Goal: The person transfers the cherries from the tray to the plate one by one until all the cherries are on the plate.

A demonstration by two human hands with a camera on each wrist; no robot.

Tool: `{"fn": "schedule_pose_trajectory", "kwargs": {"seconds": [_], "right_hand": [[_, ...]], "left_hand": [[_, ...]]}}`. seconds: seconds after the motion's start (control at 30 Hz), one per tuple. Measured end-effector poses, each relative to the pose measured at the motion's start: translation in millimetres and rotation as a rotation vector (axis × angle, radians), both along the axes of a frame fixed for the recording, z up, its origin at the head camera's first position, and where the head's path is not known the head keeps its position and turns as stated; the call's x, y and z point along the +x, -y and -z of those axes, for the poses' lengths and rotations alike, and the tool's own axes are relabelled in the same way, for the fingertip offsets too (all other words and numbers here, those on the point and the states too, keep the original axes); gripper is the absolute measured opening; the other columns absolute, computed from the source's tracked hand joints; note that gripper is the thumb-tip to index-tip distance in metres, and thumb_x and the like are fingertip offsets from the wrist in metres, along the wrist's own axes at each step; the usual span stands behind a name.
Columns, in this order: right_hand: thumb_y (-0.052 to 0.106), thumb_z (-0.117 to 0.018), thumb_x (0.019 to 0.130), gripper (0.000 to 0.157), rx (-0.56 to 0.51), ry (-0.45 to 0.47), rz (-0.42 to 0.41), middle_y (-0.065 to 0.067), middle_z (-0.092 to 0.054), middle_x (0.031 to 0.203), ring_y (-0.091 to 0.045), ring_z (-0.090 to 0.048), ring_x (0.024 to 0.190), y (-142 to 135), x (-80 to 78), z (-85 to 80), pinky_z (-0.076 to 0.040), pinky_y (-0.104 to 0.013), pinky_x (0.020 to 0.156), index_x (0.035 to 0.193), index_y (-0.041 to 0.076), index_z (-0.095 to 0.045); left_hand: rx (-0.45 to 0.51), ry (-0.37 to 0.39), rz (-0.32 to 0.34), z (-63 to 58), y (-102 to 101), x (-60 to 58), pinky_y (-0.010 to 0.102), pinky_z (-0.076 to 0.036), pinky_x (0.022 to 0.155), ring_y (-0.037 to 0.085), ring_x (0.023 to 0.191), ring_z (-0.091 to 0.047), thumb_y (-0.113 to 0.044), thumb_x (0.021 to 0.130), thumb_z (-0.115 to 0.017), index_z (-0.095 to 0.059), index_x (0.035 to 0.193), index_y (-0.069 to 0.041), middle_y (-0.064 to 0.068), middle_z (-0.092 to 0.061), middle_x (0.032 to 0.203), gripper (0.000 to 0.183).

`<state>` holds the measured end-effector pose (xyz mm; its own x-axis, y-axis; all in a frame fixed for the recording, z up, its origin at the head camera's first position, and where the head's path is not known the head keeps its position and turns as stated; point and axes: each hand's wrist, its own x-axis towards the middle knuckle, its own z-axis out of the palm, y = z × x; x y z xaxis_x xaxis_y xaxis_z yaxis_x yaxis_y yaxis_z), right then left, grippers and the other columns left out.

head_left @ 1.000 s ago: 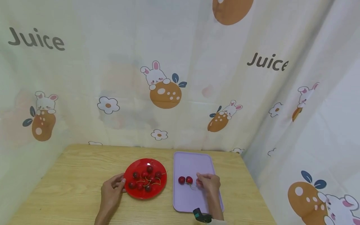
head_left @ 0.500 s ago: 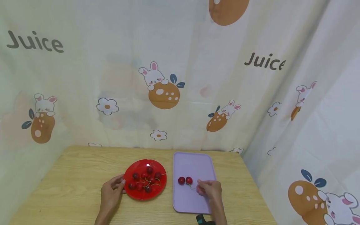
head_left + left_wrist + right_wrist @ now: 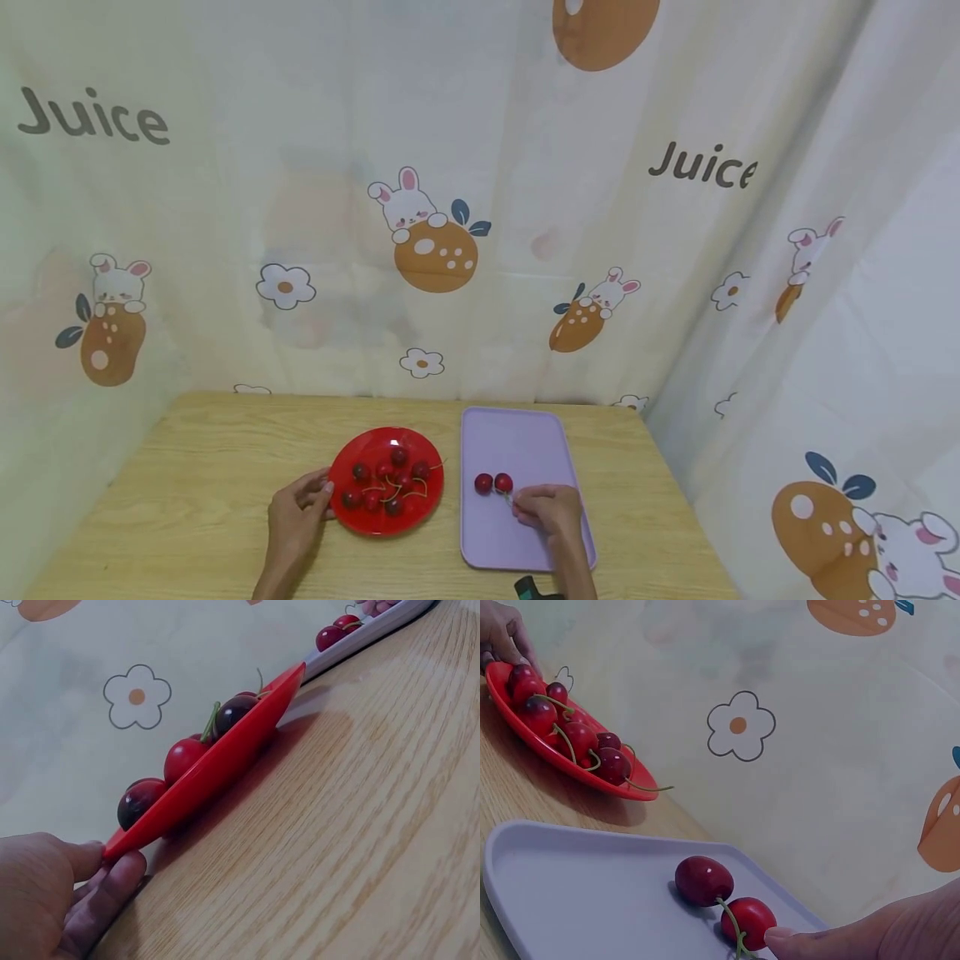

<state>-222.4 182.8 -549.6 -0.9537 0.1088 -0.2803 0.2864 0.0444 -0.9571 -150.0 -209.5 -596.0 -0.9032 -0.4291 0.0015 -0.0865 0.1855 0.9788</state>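
The left hand (image 3: pixel 296 512) grips the left rim of a red plate (image 3: pixel 360 523), thumb on top and fingers beneath, as the left wrist view shows. Several dark red cherries (image 3: pixel 186 759) with green stems lie on the plate. On a lilac tray (image 3: pixel 510 442) to its right rest two cherries side by side, the left one (image 3: pixel 703 881) and the right one (image 3: pixel 748 921). The right hand (image 3: pixel 551 508) is low over the tray, its thumb and fingertips pinching the cherry stem (image 3: pixel 508 498) just below the right cherry. In the right wrist view, its thumb overlaps that cherry's edge.
Plate and tray share a light wood table (image 3: pixel 225 442), with a narrow strip of wood between them. A printed curtain (image 3: pixel 337 208) hangs behind the table and along its right side. The tray has a low raised rim.
The right hand has moved down, then left, bringing its fingertips to the stem by the right cherry. The left hand keeps its grip on the plate rim.
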Motion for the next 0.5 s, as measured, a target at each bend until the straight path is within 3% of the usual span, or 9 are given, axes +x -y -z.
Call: {"fn": "schedule_pose_trajectory", "kwargs": {"seconds": [0.5], "right_hand": [[-0.017,-0.081,0.084,0.02,-0.049,-0.025,0.017,-0.013,-0.077,0.069,-0.013,-0.074,0.059,2.1,1.0,4.7,-0.067,-0.023,0.054,0.101,-0.024,-0.072]], "left_hand": [[-0.017,-0.019,0.007,2.1,0.3,-0.6,0.028,-0.072,0.069,0.001,0.081,-0.074,-0.001,0.106,-0.068,-0.068,0.14,0.005,0.029,-0.074,0.122,0.034]]}}
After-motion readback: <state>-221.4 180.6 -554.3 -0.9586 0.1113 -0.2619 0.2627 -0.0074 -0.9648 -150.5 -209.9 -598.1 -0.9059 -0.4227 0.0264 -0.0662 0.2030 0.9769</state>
